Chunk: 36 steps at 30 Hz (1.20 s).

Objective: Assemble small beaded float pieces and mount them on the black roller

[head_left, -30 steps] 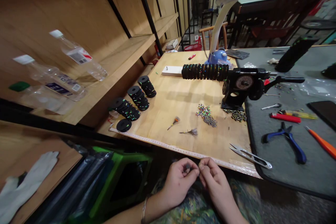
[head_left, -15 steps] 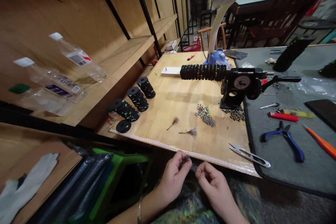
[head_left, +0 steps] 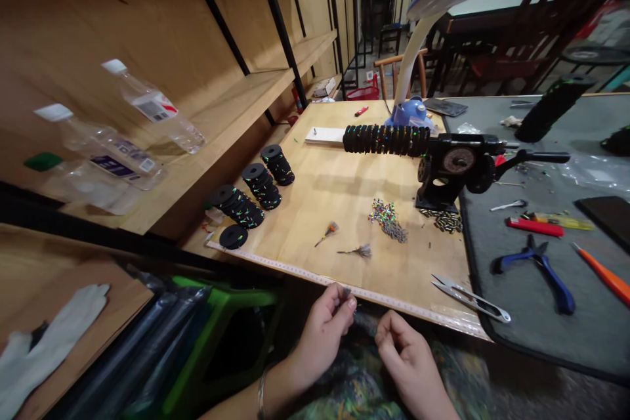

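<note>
Just past the table's near edge, my left hand (head_left: pixel 322 328) is closed, thumb against the fingers. A small dark grey piece (head_left: pixel 347 291) pokes out of its fingertips, too small to name. Apart from it on the right, my right hand (head_left: pixel 408 354) is closed in a pinch, and what it holds, if anything, cannot be made out. Closest on the tabletop are a grey bristly bundle (head_left: pixel 363 251) and an orange-tipped one (head_left: pixel 331 230). A pile of coloured beads (head_left: pixel 382 212) lies beside small grey metal pieces (head_left: pixel 395 231).
A black hand-cranked winder (head_left: pixel 450 167) carries a row of wound spools (head_left: pixel 386 140). Stacked black spools (head_left: pixel 264 185) stand on the left. Thread snips (head_left: pixel 470 298), blue-handled pliers (head_left: pixel 536 269) and a red lighter (head_left: pixel 535 227) lie on the right. A tape measure (head_left: pixel 295 270) runs along the front edge.
My right hand has drawn a little to the right, widening the gap from my left hand. The left hand keeps its grip on the small grey piece. The view has shifted slightly.
</note>
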### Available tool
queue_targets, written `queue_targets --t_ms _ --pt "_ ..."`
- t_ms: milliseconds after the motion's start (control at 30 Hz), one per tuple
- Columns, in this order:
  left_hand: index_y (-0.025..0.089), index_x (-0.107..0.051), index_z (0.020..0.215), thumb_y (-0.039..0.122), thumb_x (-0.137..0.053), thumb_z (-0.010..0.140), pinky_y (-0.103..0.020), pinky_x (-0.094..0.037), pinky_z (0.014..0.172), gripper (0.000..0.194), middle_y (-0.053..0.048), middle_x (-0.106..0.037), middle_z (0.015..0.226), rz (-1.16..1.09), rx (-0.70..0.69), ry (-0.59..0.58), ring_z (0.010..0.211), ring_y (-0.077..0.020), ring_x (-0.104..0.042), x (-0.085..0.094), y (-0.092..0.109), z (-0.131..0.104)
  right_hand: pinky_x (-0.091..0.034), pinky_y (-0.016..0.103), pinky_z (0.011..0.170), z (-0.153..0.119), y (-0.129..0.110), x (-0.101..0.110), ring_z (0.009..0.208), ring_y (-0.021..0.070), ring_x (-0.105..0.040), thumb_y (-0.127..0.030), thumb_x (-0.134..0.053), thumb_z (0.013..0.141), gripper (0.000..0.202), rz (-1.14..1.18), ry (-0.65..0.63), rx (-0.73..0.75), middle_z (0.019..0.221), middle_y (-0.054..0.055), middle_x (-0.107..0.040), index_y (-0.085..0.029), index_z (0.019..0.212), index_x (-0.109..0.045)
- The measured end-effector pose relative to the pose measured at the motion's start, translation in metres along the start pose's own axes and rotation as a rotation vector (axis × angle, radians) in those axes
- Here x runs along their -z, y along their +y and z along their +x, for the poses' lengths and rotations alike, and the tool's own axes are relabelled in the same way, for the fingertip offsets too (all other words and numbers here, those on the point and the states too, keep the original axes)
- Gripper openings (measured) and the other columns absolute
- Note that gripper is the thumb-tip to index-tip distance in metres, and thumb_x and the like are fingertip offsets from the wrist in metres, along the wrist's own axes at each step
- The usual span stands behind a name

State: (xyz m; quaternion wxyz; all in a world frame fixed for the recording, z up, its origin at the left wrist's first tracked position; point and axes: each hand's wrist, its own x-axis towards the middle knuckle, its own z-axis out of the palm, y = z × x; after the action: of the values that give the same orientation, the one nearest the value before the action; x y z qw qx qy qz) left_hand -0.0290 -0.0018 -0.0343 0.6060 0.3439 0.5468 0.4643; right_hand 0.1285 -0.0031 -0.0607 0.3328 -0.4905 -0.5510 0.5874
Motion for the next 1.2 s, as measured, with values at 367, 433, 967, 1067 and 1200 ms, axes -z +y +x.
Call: queue_targets --t_ms 367,433,967,1067,1200 --pt "0.018 -0.049 0.078 0.046 -0.066 0.08 -0.02 -0.023 0.048 0.033 0.007 -0.038 0.063 -0.093 -0.058 0.166 0.052 -0.0056 -0.032 0.017 0.006 0.005 -0.032 0.024 0.054 -0.002 -0.004 0.003 0.057 0.0131 -0.039 -0.032 -0.052 0.081 0.017 0.0 0.045 0.001 0.062 -0.005 -0.041 -0.021 0.068 -0.047" --pt "0.017 -0.05 0.078 0.046 -0.069 0.078 -0.02 -0.021 0.047 0.034 0.007 -0.039 0.064 -0.13 -0.016 0.153 0.052 -0.005 -0.032 0.02 0.009 0.004 -0.034 0.024 0.056 -0.002 -0.004 0.003 0.059 0.0136 -0.04 -0.038 -0.051 0.084 0.022 0.036 0.065 -0.012 0.064 -0.004 -0.042 -0.021 0.07 -0.05" --pt "0.016 -0.048 0.073 0.042 -0.083 0.06 -0.02 -0.011 0.049 0.046 0.008 -0.038 0.061 -0.403 0.322 -0.009 0.05 -0.0028 -0.032 0.001 0.002 -0.011 -0.023 0.024 0.048 0.006 0.0 -0.003 0.05 0.0104 -0.028 -0.051 -0.065 0.072 0.034 0.162 0.054 -0.145 0.053 -0.007 -0.036 -0.016 0.072 -0.063" --pt "0.016 -0.046 0.071 0.043 -0.084 0.058 -0.02 -0.011 0.048 0.048 0.008 -0.037 0.06 -0.388 0.326 0.011 0.049 -0.0025 -0.031 0.0 0.001 -0.01 -0.022 0.024 0.048 0.008 -0.002 -0.004 0.049 0.0098 -0.027 -0.049 -0.067 0.07 0.033 0.16 0.035 -0.173 0.051 -0.008 -0.036 -0.016 0.07 -0.064" --pt "0.017 -0.046 0.071 0.048 -0.081 0.06 -0.021 -0.01 0.047 0.048 0.009 -0.037 0.06 -0.291 0.296 0.03 0.047 -0.0024 -0.03 0.0 -0.003 -0.01 -0.019 0.023 0.047 0.01 -0.011 -0.006 0.047 0.0084 -0.025 -0.048 -0.07 0.065 0.032 0.215 -0.066 -0.253 0.048 -0.009 -0.033 -0.017 0.063 -0.059"
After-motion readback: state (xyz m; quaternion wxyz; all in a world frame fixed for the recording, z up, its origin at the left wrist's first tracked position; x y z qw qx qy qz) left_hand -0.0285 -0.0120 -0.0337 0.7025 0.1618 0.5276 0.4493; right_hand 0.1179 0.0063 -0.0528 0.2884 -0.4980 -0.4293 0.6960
